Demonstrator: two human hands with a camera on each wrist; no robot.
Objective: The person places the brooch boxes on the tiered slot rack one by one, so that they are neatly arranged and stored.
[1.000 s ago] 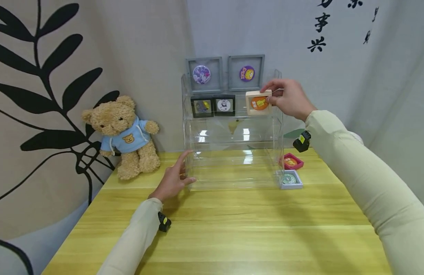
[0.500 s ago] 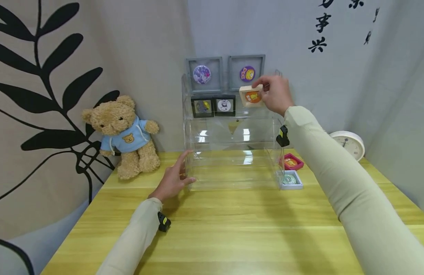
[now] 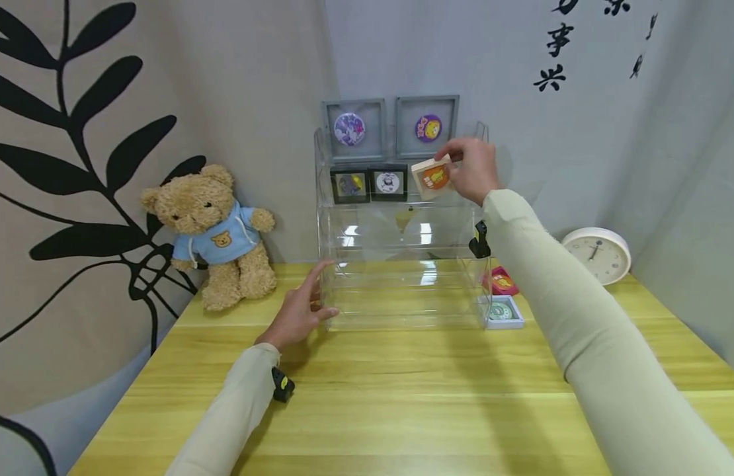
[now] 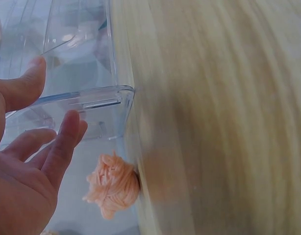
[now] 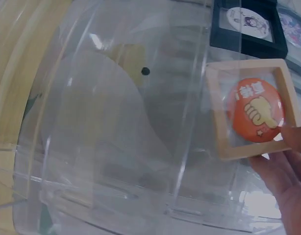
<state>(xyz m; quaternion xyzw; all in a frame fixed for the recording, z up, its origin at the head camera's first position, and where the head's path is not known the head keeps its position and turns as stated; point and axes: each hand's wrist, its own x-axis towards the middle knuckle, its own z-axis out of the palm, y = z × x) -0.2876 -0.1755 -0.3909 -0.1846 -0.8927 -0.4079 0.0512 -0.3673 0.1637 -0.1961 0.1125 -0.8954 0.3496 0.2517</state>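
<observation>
In the head view, my right hand pinches a small light-wood frame by its right side. Inside the frame is an orange round badge with a yellow pointing hand. The frame tilts slightly at the second tier from the top of a clear acrylic tiered shelf, right of two black framed badges; I cannot tell whether it rests on the tier. My left hand lies at the shelf's lower left side, fingers fairly straight, thumb toward the front. The left wrist view shows thumb and fingers around a clear side panel.
Two grey framed badges stand on the top tier. A red framed badge and a pale one lie right of the shelf. A teddy bear sits left; a white round clock stands right, on the wooden table.
My right hand has moved left with the wooden frame, bringing it close to the black frames, and the frame has tilted. The left hand stays at the shelf's side. More of the clock shows.
</observation>
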